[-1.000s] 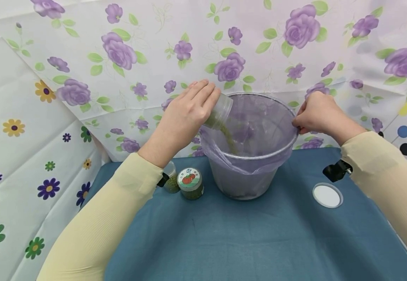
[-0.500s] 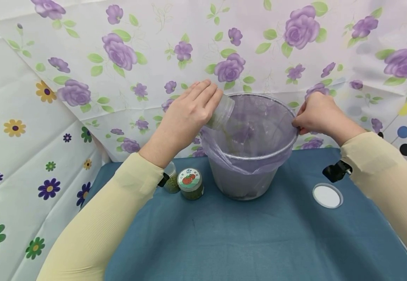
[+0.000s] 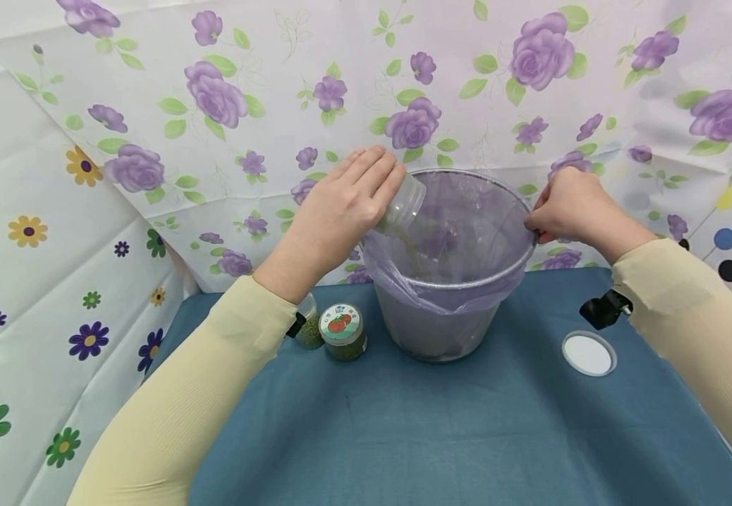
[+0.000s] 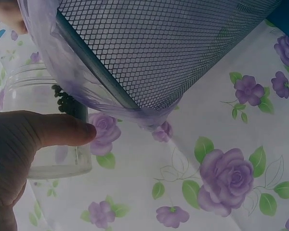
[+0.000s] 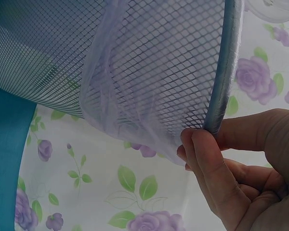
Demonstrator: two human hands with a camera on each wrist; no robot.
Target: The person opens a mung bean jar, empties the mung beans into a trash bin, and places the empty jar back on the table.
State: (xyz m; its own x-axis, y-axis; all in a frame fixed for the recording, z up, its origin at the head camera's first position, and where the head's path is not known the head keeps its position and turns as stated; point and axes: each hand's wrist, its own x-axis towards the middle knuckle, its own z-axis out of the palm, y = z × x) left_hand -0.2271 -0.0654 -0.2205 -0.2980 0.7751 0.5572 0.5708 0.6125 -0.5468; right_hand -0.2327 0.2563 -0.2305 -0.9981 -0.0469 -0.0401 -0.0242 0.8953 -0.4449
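My left hand [image 3: 347,207] grips a clear jar [image 3: 409,202], tipped mouth-down over the left rim of a wire-mesh bin [image 3: 438,334]. A thin, faint greenish stream falls from the jar into the purple bin bag [image 3: 397,281] lining the bin. In the left wrist view, a small cluster of dark green beans [image 4: 65,100] shows inside the mostly see-through jar. On the bin's far side from the jar, my right hand [image 3: 568,205] pinches the rim and the bag's edge. Thumb and fingertips meet on the metal rim [image 5: 225,72] in the right wrist view.
Left of the bin stands a jar with a tomato-printed lid [image 3: 343,330], green contents inside. Another jar of green grains [image 3: 309,332] is partly hidden behind my left wrist. A white round lid [image 3: 589,353] lies to the right on the blue tablecloth [image 3: 404,436].
The green stream from the jar has thinned from thick to faint, and the jar looks emptier. My left hand has shifted slightly right with it. The right hand keeps its place.
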